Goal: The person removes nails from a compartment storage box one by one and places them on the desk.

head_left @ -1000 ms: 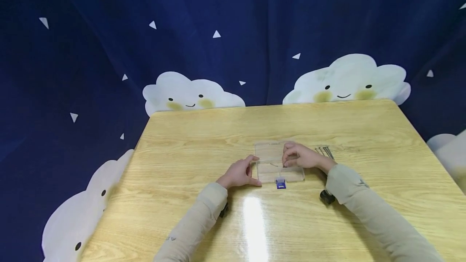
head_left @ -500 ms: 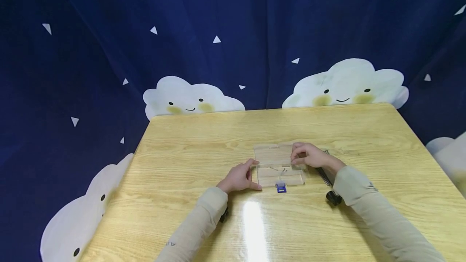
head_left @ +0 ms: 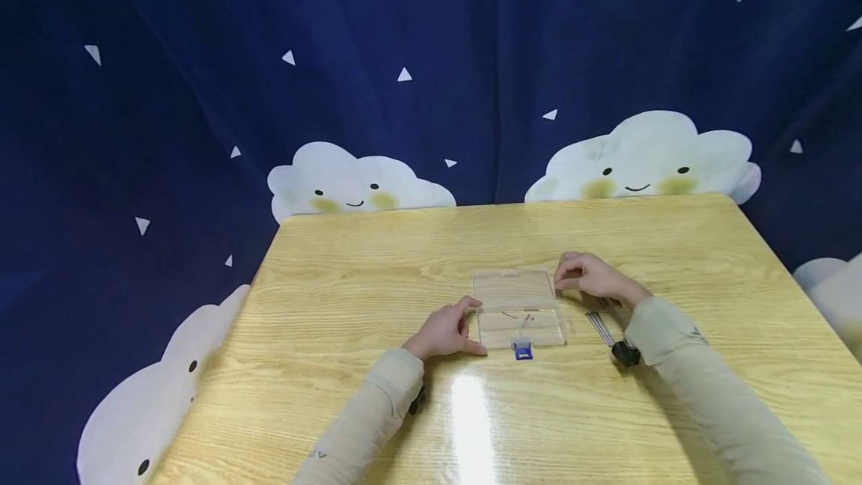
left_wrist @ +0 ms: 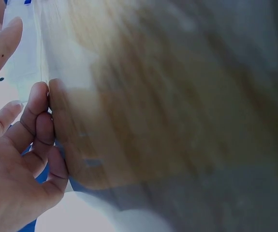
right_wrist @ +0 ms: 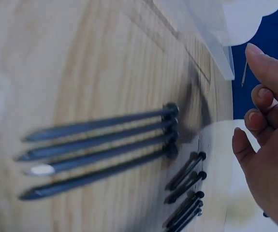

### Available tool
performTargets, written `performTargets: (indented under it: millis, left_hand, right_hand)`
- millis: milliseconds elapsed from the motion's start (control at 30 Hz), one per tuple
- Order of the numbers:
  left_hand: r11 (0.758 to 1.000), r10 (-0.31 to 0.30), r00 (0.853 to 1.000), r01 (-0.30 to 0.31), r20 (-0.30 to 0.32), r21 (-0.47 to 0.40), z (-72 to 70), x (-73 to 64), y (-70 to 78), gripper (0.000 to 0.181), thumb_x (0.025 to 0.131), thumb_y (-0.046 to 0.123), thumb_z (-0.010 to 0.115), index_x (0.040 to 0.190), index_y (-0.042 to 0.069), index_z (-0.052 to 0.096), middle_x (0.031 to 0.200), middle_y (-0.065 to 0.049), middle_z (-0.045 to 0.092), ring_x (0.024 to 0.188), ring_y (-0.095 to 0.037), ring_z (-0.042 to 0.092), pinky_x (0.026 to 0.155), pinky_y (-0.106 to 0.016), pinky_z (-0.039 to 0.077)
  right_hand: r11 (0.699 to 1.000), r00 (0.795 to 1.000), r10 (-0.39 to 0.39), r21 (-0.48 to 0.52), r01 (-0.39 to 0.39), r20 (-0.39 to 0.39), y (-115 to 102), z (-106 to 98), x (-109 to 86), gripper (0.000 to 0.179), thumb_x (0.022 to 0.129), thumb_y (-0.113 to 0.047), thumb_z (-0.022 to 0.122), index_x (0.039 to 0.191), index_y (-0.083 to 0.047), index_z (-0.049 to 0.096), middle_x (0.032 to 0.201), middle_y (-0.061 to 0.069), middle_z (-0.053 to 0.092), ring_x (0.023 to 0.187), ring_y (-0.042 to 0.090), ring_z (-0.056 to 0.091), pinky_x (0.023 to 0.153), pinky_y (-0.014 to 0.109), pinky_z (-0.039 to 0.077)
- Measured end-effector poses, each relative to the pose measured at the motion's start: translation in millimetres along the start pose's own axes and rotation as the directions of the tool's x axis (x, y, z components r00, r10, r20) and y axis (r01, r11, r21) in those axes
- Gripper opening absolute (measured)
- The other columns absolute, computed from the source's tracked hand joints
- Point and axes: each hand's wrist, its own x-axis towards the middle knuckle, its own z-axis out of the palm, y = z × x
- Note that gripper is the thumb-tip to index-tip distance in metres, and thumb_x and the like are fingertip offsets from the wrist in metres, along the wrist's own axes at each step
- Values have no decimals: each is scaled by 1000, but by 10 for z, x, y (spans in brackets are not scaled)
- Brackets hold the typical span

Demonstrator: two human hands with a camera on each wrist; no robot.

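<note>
A clear plastic box [head_left: 498, 335] lies with its lid [head_left: 512, 287] folded back and a blue latch [head_left: 522, 351] at its front. Inside it are a few small nails [head_left: 529, 318]. My left hand [head_left: 444, 329] holds the box by its left end, thumb at the near corner and forefinger by the hinge. Just right of the lid, my right hand [head_left: 592, 275] is raised above the table, thumb and fingers curled together. A thin nail [right_wrist: 244, 75] sticks out below its thumb in the right wrist view. The forefinger is mostly hidden there.
Several long dark nails [right_wrist: 100, 125] lie side by side right of the box, by the right wrist. Beyond their heads is a row of shorter nails [right_wrist: 184, 179]. A cloud-print navy curtain [head_left: 404, 36] hangs behind the wooden table [head_left: 350, 268].
My right hand has moved out of the box, rightward and away past the lid's right edge, uncovering the nails inside. The left hand stays at the box's left end.
</note>
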Motion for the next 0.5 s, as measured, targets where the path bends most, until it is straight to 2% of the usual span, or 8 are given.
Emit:
performTargets:
  millis: [167, 300, 500]
  left_hand:
    - [1000, -3, 1000, 3, -4, 7, 8, 4, 1, 75, 69, 36, 79, 130, 11, 43, 59, 7, 51, 52, -5, 46, 57, -21, 38]
    - [1000, -5, 1000, 5, -4, 5, 8, 5, -6, 75, 69, 36, 79, 130, 11, 43, 60, 7, 51, 52, -6, 46, 56, -21, 38]
    - [1000, -29, 1000, 29, 0, 0, 14, 7, -15, 75, 69, 37, 79, 131, 13, 42, 60, 7, 51, 53, -5, 46, 56, -21, 38]
  right_hand:
    - [999, 998, 41, -15, -42, -47, 114, -66, 38, 5, 83, -5, 64, 80, -2, 68, 81, 5, 54, 74, 16, 46, 67, 29, 40]
    - [996, 996, 54, -67, -59, -71, 185, -102, 82, 5, 83, -4, 65, 80, -2, 68, 79, 4, 55, 72, 16, 46, 66, 29, 40]
    - [985, 982, 121, -104, -137, -142, 287, -129, 149, 6, 83, -5, 65, 83, 0, 69, 80, 5, 56, 69, 17, 46, 63, 30, 39]
